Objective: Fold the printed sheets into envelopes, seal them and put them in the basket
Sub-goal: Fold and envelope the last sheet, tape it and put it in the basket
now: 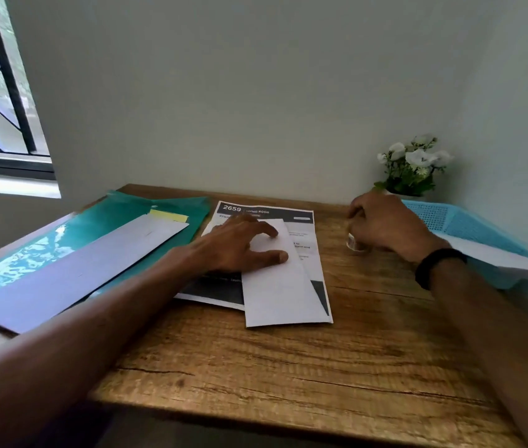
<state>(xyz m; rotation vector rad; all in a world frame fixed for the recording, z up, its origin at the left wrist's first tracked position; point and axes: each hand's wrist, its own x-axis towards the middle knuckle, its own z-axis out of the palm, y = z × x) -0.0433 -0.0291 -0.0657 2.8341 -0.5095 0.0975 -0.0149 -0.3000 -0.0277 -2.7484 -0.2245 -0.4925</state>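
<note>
A white envelope lies slanted on top of a printed sheet headed "2659" in the middle of the wooden table. My left hand rests flat on the envelope's upper end, fingers spread. My right hand is curled over a small roll of clear tape on the table to the right. The blue mesh basket stands at the far right with a white envelope lying across its rim.
A green plastic folder lies at the left with a stack of long white envelopes and a yellow note on it. A small pot of white flowers stands in the back corner behind the basket. A window is at upper left.
</note>
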